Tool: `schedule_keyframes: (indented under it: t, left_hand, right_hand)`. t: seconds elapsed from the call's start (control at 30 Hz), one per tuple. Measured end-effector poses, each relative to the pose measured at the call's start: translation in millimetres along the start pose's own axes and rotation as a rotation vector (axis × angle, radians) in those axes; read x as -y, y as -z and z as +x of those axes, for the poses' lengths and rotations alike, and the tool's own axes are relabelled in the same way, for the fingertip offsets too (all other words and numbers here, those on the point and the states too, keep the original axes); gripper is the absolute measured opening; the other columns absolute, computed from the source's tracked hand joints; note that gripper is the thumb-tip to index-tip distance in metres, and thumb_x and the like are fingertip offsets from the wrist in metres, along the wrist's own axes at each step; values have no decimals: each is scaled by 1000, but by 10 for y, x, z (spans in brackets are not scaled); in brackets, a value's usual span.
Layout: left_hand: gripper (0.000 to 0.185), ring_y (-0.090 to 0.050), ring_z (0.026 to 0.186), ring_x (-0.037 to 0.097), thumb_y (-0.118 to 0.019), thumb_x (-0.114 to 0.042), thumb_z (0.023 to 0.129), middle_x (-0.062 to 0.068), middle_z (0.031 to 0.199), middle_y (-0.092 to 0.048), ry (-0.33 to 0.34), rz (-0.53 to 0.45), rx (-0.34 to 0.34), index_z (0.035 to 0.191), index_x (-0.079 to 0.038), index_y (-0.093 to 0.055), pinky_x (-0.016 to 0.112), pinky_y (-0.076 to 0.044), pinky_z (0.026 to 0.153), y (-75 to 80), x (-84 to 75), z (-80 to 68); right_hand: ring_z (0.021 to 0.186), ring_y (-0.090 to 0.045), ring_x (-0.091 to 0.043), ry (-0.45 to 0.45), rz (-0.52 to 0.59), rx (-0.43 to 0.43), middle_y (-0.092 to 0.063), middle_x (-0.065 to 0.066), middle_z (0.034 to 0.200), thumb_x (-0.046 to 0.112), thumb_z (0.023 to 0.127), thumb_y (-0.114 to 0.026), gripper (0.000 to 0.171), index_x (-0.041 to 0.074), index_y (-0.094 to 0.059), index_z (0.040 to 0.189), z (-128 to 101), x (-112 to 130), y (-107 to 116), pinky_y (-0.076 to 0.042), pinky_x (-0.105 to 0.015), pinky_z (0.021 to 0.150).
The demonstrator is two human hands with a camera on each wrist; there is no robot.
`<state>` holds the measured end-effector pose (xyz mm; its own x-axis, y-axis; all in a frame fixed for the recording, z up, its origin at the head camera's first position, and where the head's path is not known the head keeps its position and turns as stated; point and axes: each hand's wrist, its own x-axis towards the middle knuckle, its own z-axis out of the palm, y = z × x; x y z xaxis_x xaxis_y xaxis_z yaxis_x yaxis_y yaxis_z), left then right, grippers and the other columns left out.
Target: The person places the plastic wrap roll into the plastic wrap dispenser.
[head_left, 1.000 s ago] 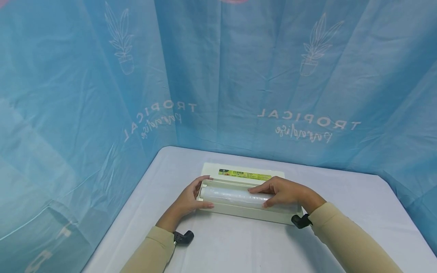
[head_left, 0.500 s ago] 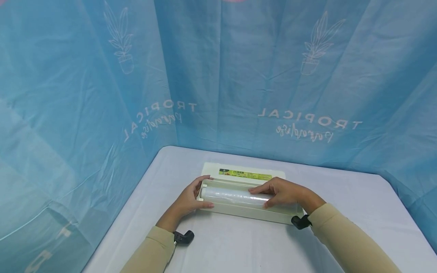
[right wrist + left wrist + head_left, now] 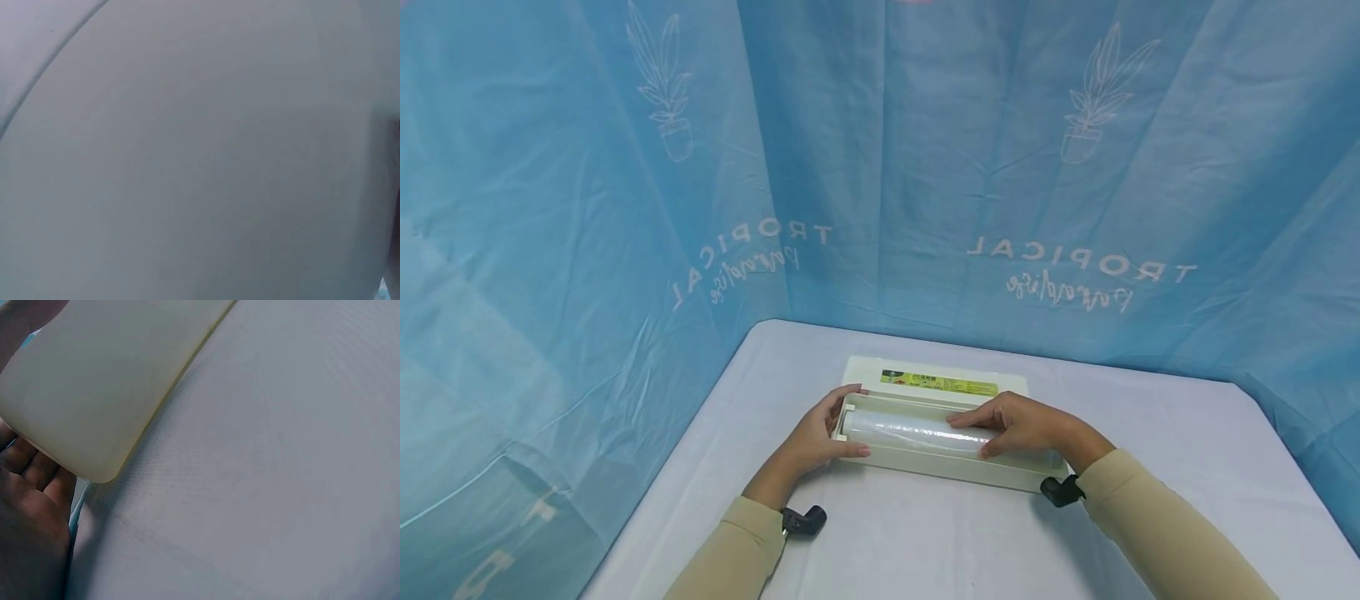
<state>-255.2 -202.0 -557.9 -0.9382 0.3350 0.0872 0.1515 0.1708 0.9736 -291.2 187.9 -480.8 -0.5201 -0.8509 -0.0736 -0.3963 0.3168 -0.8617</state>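
Observation:
A clear roll of cling film [image 3: 891,429] lies lengthwise in a long cream dispenser box [image 3: 940,467]. My left hand [image 3: 808,437] grips the box's left end, thumb along the front wall and fingers behind. Seen from the left wrist, the hand's palm and fingers [image 3: 37,494] are beside the box's smooth end [image 3: 119,381]. My right hand [image 3: 1026,425] reaches over the box from the right and holds the roll between thumb and fingers, hiding part of its right half. A pale, blurred surface of the box [image 3: 187,162] fills most of the right wrist view.
Just behind the box lies its cream lid [image 3: 861,369] with a yellow-green label [image 3: 938,382]. All of it is on a white-covered table [image 3: 925,542]. Blue printed curtains [image 3: 940,167] hang along the back and left edges.

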Motion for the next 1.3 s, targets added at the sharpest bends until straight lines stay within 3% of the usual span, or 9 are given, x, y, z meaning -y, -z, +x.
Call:
schedule_keyframes:
  t: [0.27, 0.53, 0.8, 1.3]
  left_hand:
    - [110, -57, 131, 26, -101, -17, 71, 5, 153, -54, -2, -6, -1, 162, -14, -39, 39, -51, 105, -3, -3, 3]
    - [109, -57, 132, 27, -101, -19, 72, 7, 154, -52, -4, 11, -14, 162, -16, -39, 42, -49, 108, -4, 19, 11]
    - [109, -57, 131, 25, -101, -19, 71, 8, 155, -52, -2, 12, -18, 161, -17, -40, 42, -49, 109, -6, 20, 13]
    - [109, -56, 133, 27, -100, -11, 71, 12, 155, -51, 9, -29, 1, 161, -11, -38, 40, -48, 110, -11, -37, -2]
  right_hand:
    - [145, -43, -18, -26, -11, -4, -55, -6, 152, -5, 87, -82, 64, 7, -62, 147, -1, 17, 4, -41, -26, 112]
    - [145, -43, -24, -43, -59, -18, -56, 0, 150, -4, 88, -82, 62, 10, -63, 146, -5, 26, 16, -39, -22, 111]
    - [141, -48, -12, -123, -97, -21, -59, 12, 147, -1, 89, -83, 60, 19, -68, 144, 13, 93, 43, -41, -25, 111]
    - [132, -58, -12, -184, -64, -78, -65, 9, 140, 8, 91, -84, 53, 19, -70, 141, -74, 129, 41, -48, -35, 109]
